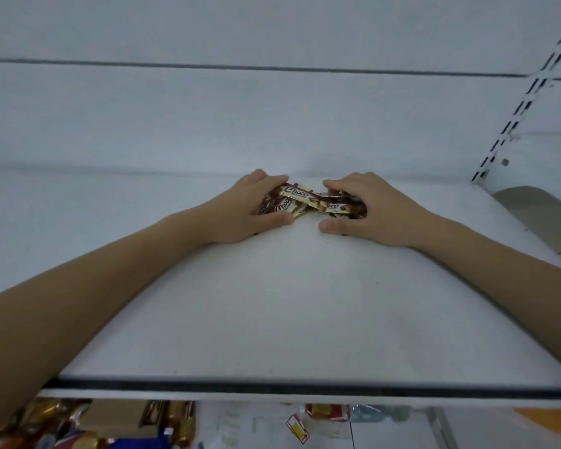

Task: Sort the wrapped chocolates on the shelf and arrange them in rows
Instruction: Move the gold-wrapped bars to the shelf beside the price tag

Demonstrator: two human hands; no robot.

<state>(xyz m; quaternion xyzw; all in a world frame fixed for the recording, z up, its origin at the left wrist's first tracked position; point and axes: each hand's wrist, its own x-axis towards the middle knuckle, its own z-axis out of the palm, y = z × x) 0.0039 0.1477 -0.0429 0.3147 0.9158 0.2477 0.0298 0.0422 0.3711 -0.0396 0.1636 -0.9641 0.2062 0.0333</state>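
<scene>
Down at the bottom, under the shelf [289, 303], other sweets [62, 422] lie on a lower level. A bar that drops off the front edge could land there and get mixed up.

The shelf is white and flat. Two bare arms reach across it toward the back.

The left hand [256, 205] curls round the left side of the chocolates [308, 202], thumb in front and fingers behind. The right hand [363, 209] does the same from the right. Both hands grip the one heap between them. The heap sits on the shelf, far back, near the wall [272, 124]. The bars lie crossed over each other. No rows are made yet.

What could go wrong? The wrappers look shiny and slippery. If the hands squeeze too hard, a bar in the middle could pop out, or a bar could get crushed. If they lift the heap, loose bars underneath could slide free and fall. If they drag it fast toward the front, some could skid past the edge and drop to the other sweets. Some bars hide under the hands, so it cannot be told how many there are, or if they are all one kind.

Far to the right a rail [525, 102] with holes runs up the wall, well apart from the hands.
</scene>
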